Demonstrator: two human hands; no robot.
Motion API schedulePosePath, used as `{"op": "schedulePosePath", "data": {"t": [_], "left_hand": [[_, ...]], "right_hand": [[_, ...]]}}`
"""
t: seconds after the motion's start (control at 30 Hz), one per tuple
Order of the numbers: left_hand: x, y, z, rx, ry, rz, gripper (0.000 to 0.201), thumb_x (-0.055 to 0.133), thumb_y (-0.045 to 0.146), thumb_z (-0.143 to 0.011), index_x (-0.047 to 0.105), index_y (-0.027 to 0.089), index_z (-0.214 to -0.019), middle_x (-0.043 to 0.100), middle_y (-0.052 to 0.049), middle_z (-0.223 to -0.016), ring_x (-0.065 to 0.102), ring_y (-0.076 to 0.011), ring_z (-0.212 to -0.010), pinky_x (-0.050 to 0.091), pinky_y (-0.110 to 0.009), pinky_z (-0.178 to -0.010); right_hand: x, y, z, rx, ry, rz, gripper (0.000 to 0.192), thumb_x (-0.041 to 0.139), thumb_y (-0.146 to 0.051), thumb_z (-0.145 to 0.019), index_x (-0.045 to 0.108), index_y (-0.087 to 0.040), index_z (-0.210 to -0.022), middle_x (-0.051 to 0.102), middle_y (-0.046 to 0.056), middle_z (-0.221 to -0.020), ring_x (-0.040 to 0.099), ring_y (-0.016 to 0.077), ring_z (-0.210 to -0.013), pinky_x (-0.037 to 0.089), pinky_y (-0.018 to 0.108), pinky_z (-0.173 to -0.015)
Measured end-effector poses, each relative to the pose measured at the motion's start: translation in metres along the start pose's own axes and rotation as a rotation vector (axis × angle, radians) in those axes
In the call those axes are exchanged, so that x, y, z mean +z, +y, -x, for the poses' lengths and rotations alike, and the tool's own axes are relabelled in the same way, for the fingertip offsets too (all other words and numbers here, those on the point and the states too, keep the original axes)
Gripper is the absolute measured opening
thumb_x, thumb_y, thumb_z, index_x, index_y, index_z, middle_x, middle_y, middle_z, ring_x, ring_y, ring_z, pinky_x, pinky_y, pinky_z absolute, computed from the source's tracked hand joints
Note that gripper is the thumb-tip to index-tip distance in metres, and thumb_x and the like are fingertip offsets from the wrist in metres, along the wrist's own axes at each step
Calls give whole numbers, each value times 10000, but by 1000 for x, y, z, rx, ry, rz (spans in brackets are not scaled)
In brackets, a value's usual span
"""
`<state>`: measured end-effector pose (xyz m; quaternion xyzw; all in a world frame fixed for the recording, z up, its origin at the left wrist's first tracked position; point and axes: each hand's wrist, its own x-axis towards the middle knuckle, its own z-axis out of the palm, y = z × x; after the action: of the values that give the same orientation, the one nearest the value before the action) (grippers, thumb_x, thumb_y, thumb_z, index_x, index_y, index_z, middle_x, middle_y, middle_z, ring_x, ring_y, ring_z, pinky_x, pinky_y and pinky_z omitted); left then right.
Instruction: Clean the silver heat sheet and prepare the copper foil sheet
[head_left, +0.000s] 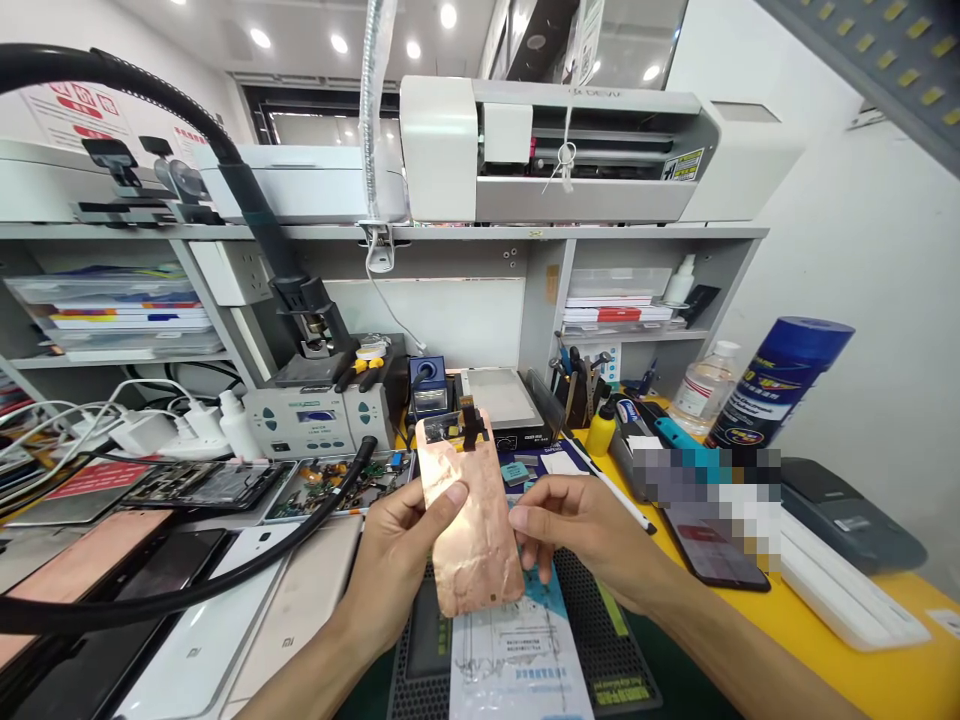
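Head view: a hose (176,603) crosses phones (193,640) left of the copper-coloured panel (480,535).

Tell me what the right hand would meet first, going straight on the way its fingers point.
Most likely the copper-coloured panel held in the left hand. The right hand is close by the panel's edge; whether it already touches is unclear.

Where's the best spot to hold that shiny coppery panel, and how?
Probably the long side edges, coming from left or right: the coppery panel looks thin and flat, so it pinches easily there, away from the dark strip at its top end. The left hand holds the left edge, thumb across the front.
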<state>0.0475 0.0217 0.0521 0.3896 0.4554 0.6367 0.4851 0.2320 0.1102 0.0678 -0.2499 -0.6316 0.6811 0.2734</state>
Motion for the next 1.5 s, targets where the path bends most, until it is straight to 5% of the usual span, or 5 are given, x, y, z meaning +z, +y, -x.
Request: {"op": "schedulePosePath", "data": {"t": [0.33, 0.73, 0.87, 1.1, 1.5], "left_hand": [[5, -3, 4, 26, -46, -77, 239, 697, 390, -884, 760, 173, -962, 684, -17, -797, 555, -135, -726, 449, -234, -648], [3, -1, 2, 15, -98, -57, 272, 675, 406, -899, 743, 156, -982, 704, -44, -835, 582, -144, -754, 471, -245, -671], [4, 1, 0, -24, -132, -84, 280, 720, 417, -857, 723, 170, -988, 698, -32, -853, 597, -140, -755, 490, -241, -677], [2, -2, -5, -75, -175, -222, 348, 779, 446, -777, 667, 145, -642, 580, 8, -574, 495, -96, -485, 420, -214, -451], [1, 8, -5, -93, -268, -238, 390, 670, 491, -868, 800, 123, -875, 666, -45, -612, 574, -114, -468, 489, -233, -467]], "right_hand": [[21, 7, 4, -79, 112, 277, 335, 721, -433, -850, 647, -139, -708, 593, -3, -659, 524, 130, -615, 409, 246, -569], [9, -10, 14, -56, -129, 161, 271, 666, -400, -904, 674, -162, -774, 643, 12, -662, 628, 176, -616, 508, 275, -599], [5, -12, 10, -85, -74, 143, 285, 665, -417, -906, 701, -163, -783, 677, 22, -676, 644, 174, -588, 532, 275, -577], [-6, -12, 7, -183, 110, 119, 297, 665, -442, -901, 724, -157, -840, 677, 17, -674, 621, 154, -544, 548, 263, -525], [-9, -21, 10, -256, 162, 162, 281, 665, -420, -903, 741, -167, -808, 663, -1, -631, 606, 137, -533, 542, 231, -512]]}}
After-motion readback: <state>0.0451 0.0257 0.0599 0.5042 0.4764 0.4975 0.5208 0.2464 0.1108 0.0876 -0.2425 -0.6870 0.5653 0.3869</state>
